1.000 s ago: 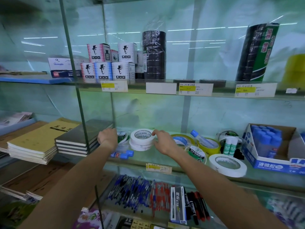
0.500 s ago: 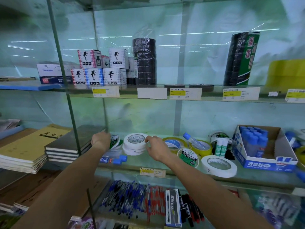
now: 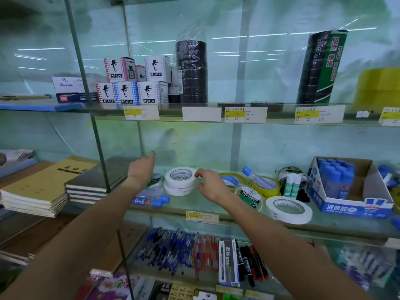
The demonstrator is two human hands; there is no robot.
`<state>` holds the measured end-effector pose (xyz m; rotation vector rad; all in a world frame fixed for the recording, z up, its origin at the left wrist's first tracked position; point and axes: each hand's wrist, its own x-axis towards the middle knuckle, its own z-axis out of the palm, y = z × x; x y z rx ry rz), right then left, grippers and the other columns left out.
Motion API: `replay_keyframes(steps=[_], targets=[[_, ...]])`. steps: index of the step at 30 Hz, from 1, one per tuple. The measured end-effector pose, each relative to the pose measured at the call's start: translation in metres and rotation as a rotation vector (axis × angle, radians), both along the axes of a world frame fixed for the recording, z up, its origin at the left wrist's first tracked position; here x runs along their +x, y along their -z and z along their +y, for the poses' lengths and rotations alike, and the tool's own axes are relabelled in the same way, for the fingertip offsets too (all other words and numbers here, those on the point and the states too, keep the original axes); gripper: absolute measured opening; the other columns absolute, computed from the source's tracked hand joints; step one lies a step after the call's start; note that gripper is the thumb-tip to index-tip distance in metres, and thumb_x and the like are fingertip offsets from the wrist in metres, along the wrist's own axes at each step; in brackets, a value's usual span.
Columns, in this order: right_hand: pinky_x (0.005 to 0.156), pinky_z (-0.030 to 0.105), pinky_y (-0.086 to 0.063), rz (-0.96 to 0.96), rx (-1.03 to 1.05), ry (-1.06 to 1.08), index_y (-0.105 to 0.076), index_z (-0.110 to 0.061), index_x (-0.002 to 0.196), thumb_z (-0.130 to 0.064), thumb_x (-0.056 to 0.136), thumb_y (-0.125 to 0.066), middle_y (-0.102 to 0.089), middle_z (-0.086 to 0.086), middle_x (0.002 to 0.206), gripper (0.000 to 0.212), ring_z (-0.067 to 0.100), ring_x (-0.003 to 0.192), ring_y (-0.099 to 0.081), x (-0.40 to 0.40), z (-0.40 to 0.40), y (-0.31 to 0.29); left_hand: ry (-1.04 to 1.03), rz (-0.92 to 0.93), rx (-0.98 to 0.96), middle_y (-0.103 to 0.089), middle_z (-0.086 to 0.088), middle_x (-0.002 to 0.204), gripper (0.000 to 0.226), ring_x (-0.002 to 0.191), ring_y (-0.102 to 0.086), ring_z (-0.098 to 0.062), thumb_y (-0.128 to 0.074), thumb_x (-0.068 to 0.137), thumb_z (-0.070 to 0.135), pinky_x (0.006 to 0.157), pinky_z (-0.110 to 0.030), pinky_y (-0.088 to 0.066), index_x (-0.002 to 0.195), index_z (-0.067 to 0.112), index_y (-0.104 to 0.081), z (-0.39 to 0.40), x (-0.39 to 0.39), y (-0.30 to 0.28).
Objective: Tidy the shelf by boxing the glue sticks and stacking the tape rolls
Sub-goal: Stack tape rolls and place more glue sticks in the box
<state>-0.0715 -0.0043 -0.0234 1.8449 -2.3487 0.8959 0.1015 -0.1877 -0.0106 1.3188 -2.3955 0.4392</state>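
A stack of white tape rolls (image 3: pixel 180 180) stands on the glass shelf (image 3: pixel 324 226). My right hand (image 3: pixel 211 185) touches its right side with loosely curled fingers. My left hand (image 3: pixel 141 169) hovers left of the stack, index finger pointing up, above a green-labelled roll (image 3: pixel 156 180). Loose rolls lie to the right: yellow ones (image 3: pixel 265 186), a green-labelled one (image 3: pixel 249 198) and a white one (image 3: pixel 289 210). Blue glue sticks (image 3: pixel 151 200) lie at the shelf front, one (image 3: pixel 255 177) across the yellow rolls. The glue box (image 3: pixel 346 204) holds several blue-capped sticks.
Two green-white glue sticks (image 3: pixel 291 187) stand by a further roll (image 3: pixel 289 173). Notebooks (image 3: pixel 43 187) are stacked left of a glass divider (image 3: pixel 95 135). Black tape stacks (image 3: pixel 191 71) and small boxes (image 3: pixel 132 94) fill the upper shelf. Pens (image 3: pixel 173 250) lie below.
My left hand lifted off the green-labelled roll and now points upward. My right hand stays at the white stack's right side. The camera shifted slightly.
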Motion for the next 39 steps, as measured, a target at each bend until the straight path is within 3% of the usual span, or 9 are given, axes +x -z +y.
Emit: replay_keyframes(steps=[4,8,10,13,17,21,31,34,39], targets=[[0.089,0.037,-0.052,-0.129,-0.1,0.015,-0.062,-0.012,0.116,-0.004,0.087,-0.051,-0.068,0.012,0.112,0.031,0.028,0.102,-0.063,-0.006,0.008,-0.006,0.195,0.31,-0.009,-0.064,-0.018,0.098,0.031,0.084,-0.063,-0.037,-0.054,0.084,-0.002,0.063,-0.039,-0.045,0.115,0.006,-0.053,0.017,-0.021,-0.016],[0.072,0.032,-0.052,-0.261,-0.211,0.066,-0.064,-0.013,0.108,-0.008,0.091,-0.048,-0.07,0.01,0.091,0.024,0.023,0.08,-0.062,-0.016,0.018,-0.012,0.385,0.715,0.137,-0.069,-0.01,0.078,0.011,0.075,-0.064,-0.029,-0.069,0.074,0.004,0.066,-0.032,-0.048,0.085,0.006,-0.066,0.05,-0.044,-0.028],[0.069,0.034,-0.053,-0.367,-0.23,0.081,-0.06,-0.015,0.109,-0.009,0.091,-0.048,-0.068,0.008,0.084,0.023,0.025,0.075,-0.062,-0.027,0.027,-0.017,0.438,0.873,0.291,-0.071,-0.006,0.077,0.013,0.07,-0.066,-0.024,-0.074,0.072,0.006,0.066,-0.031,-0.051,0.085,0.007,-0.069,0.072,-0.059,-0.034],[0.071,0.048,-0.059,-0.597,-0.226,0.07,-0.052,-0.018,0.113,-0.007,0.092,-0.049,-0.061,0.004,0.077,0.024,0.029,0.072,-0.067,-0.046,0.043,-0.027,0.57,1.106,0.641,-0.071,-0.023,0.083,0.019,0.062,-0.068,-0.02,-0.074,0.075,-0.002,0.065,-0.03,-0.059,0.093,-0.004,-0.068,0.104,-0.082,-0.038],[0.069,0.039,-0.061,-0.73,-0.238,0.053,-0.049,-0.013,0.119,-0.011,0.095,-0.055,-0.063,0.009,0.09,0.025,0.024,0.069,-0.07,-0.072,0.07,-0.043,0.679,1.29,1.066,-0.064,-0.032,0.096,0.016,0.071,-0.072,-0.025,-0.063,0.084,-0.011,0.076,-0.03,-0.06,0.1,-0.009,-0.062,0.145,-0.11,-0.037],[0.066,0.036,-0.061,-0.837,-0.327,0.029,-0.057,-0.005,0.11,-0.01,0.096,-0.055,-0.067,0.019,0.09,0.015,0.027,0.067,-0.069,-0.098,0.097,-0.054,0.705,1.242,1.267,-0.066,-0.025,0.103,0.019,0.089,-0.07,-0.032,-0.055,0.087,-0.014,0.084,-0.033,-0.058,0.099,-0.002,-0.062,0.175,-0.137,-0.031],[0.062,0.031,-0.061,-0.808,-0.328,0.067,-0.061,0.0,0.099,0.001,0.087,-0.064,-0.066,0.017,0.077,0.013,0.022,0.058,-0.066,-0.15,0.154,-0.071,0.721,0.975,1.007,-0.071,-0.021,0.096,0.031,0.091,-0.071,-0.033,-0.076,0.071,-0.006,0.086,-0.038,-0.056,0.096,0.01,-0.068,0.222,-0.192,-0.016],[0.063,0.029,-0.061,-0.578,-0.301,0.144,-0.066,-0.003,0.092,0.001,0.082,-0.069,-0.067,0.015,0.083,0.011,0.02,0.057,-0.065,-0.168,0.167,-0.075,0.728,0.878,0.891,-0.071,-0.014,0.096,0.028,0.089,-0.069,-0.023,-0.076,0.073,-0.002,0.083,-0.032,-0.057,0.096,0.011,-0.067,0.232,-0.211,-0.011],[0.08,0.025,-0.047,0.009,-0.175,0.29,-0.072,-0.012,0.095,-0.009,0.08,-0.065,-0.072,0.008,0.095,0.017,0.022,0.091,-0.064,-0.197,0.188,-0.089,0.729,0.566,0.573,-0.069,-0.002,0.109,0.029,0.09,-0.063,-0.015,-0.068,0.082,0.01,0.079,-0.023,-0.048,0.111,0.012,-0.067,0.251,-0.246,0.0]])
